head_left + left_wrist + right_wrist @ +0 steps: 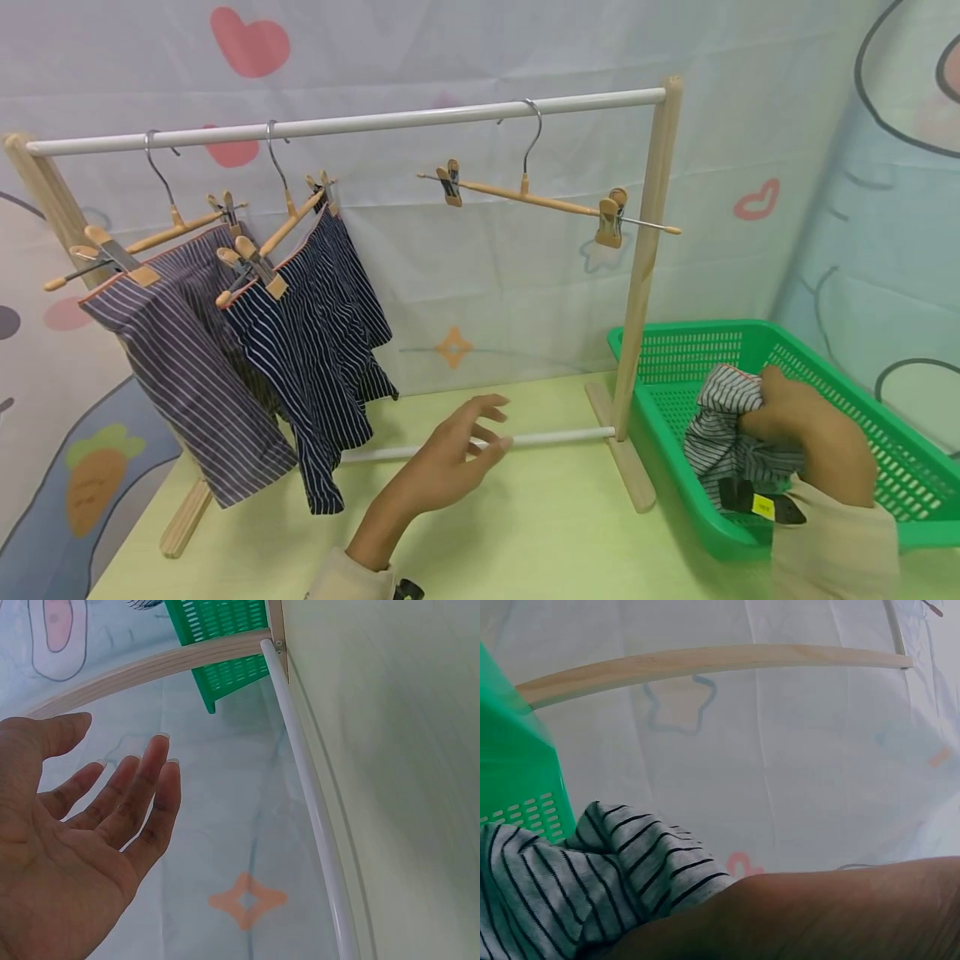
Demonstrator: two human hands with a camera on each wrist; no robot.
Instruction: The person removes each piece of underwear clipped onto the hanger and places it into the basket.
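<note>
Fingertips of the right hand (817,429) are kinda hidden by striped cloth (720,421); green basket (697,500) gets cropped at right, yellow label (763,507) can't be read.

On table (540,533) before backdrop (420,292): rack (645,283) at left, basket (682,483) at right; hung along rail (420,117), left to right, first garment (180,358), second garment (315,325), hanger (562,202); in basket, cloth in right hand (817,429); before rack, left of basket, left hand (450,462)

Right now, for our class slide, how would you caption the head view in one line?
Right hand gripping striped cloth in a green basket, beside a rack with one bare hanger.
</note>
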